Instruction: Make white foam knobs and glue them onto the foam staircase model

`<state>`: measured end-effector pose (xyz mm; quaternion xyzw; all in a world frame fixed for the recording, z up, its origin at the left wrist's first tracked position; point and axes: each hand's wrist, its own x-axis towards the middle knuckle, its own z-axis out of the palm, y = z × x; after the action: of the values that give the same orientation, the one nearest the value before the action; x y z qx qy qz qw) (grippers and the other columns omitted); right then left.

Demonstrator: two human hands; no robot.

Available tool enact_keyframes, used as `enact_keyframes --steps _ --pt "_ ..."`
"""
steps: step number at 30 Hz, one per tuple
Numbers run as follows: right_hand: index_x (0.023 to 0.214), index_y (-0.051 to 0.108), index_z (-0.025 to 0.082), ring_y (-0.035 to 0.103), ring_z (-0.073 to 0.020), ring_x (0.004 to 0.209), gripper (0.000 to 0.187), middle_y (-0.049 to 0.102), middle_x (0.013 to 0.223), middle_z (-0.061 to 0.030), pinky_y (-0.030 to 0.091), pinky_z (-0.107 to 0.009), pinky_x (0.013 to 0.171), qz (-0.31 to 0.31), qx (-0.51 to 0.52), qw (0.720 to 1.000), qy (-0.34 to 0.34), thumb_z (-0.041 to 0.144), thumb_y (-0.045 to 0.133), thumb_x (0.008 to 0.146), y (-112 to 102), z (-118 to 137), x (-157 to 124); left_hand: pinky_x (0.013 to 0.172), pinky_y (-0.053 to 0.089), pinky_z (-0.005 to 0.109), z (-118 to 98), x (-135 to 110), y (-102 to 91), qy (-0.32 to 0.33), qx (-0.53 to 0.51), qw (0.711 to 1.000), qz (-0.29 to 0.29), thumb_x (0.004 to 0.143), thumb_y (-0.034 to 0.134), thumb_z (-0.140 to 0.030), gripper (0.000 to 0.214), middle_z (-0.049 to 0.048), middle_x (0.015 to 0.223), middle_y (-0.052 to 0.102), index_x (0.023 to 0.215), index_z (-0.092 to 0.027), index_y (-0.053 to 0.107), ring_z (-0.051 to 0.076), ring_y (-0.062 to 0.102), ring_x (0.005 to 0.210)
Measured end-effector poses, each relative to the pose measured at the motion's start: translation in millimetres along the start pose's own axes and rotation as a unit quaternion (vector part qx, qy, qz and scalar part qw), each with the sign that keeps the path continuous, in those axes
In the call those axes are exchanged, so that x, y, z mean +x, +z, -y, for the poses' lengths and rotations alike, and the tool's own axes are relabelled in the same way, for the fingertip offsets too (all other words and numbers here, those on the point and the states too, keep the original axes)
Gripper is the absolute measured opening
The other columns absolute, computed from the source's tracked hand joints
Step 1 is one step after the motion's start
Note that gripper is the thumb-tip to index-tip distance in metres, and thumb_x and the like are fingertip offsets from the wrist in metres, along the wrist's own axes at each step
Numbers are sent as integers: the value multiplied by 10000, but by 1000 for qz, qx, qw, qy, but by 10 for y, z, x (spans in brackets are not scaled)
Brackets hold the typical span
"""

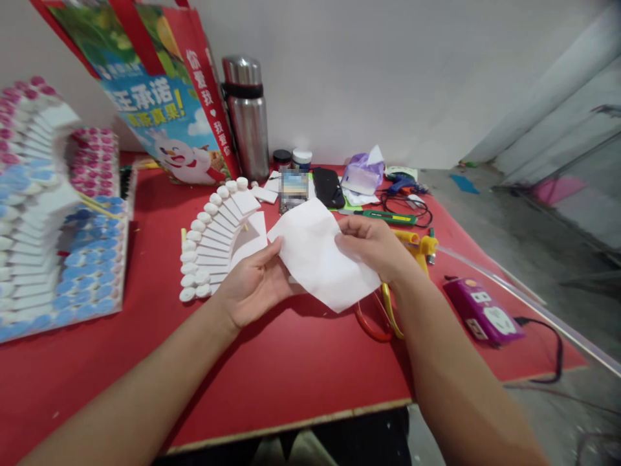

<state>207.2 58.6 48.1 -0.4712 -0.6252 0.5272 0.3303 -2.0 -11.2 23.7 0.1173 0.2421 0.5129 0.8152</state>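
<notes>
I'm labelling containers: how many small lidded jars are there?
2: the black-lidded jar, right of the steel flask; the white-lidded jar beside it. Others may be hidden.

At 10 o'clock from the centre of view, a multicoloured printed shopping bag with red straps (169, 123) stands upright; at 11 o'clock, beside it, a cylindrical steel flask with a black band (250, 129). At 12 o'clock, a small white-lidded jar (302, 159), before a pale grey wall (339, 77). Between 1 and 2 o'clock, a crumpled purple plastic packet (361, 176). Toward 4 o'clock, a magenta rectangular box with white motifs (478, 307), joined to a black cable (560, 353).
</notes>
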Motion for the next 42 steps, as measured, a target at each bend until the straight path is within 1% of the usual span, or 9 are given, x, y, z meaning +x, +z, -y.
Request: enact_keyframes --steps 4,10,16,20,23,29,32,37,42 --pt "920 725 177 703 -189 697 269 778 852 -53 542 -284 594 104 68 990 60 382 814 772 -12 40 -47 949 604 359 18 39 -50 81 63 992 -78 938 670 -194 263 141 1146 778 1181 -107 721 248 745 1045" --pt "983 761 181 742 -204 866 361 801 977 -58 584 -332 784 67 103 992 34 345 898 692 185 -81 30 852 622 357 48 54 -74 51 91 990 -90 875 729 -180 213 149 996 797 1061 -79 757 259 766 918" --pt "921 740 177 715 -183 776 285 785 898 -37 562 -299 706 40 112 992 37 254 856 672 275 -118 35 707 587 291 81 50 -88 99 173 973 -116 706 895 -227 221 93 818 785 826 -101 759 198 727 731" --pt "818 690 180 645 -144 653 171 725 764 3 483 -248 586 42 27 999 20 194 788 679 276 -110 21 667 543 269 84 48 -132 131 230 958 -110 720 893 -328 263 59 768 765 829 -124 769 155 674 654" --pt "859 687 181 641 -142 668 179 713 764 6 482 -247 594 57 1 998 -2 203 775 705 275 -95 8 656 522 262 77 46 -173 168 295 933 -122 740 879 -364 273 40 747 742 837 -134 769 142 642 636" --pt "974 685 188 709 -176 779 364 766 904 -20 560 -293 693 98 98 990 16 226 875 666 207 -10 -29 447 373 213 37 61 -231 193 337 910 -146 823 798 -416 283 -25 583 591 810 -154 692 85 469 447" --pt "1027 694 190 737 -212 837 496 787 974 -40 592 -349 761 107 143 983 37 223 933 594 173 -24 -5 497 430 213 30 83 -234 234 324 903 -154 841 776 -395 252 -24 641 628 837 -171 662 100 521 500" --pt "851 686 168 730 -203 755 419 769 815 -30 584 -322 708 101 155 980 71 243 963 546 161 -124 56 593 510 228 20 98 -237 277 306 898 -154 852 757 -349 197 -21 725 671 916 -186 668 124 606 595" --pt "1025 699 195 736 -186 681 474 788 833 -22 591 -296 622 111 187 973 75 269 940 624 122 -87 30 554 499 214 4 84 -220 252 286 911 -159 808 779 -323 202 -38 676 608 871 -176 656 104 563 563"
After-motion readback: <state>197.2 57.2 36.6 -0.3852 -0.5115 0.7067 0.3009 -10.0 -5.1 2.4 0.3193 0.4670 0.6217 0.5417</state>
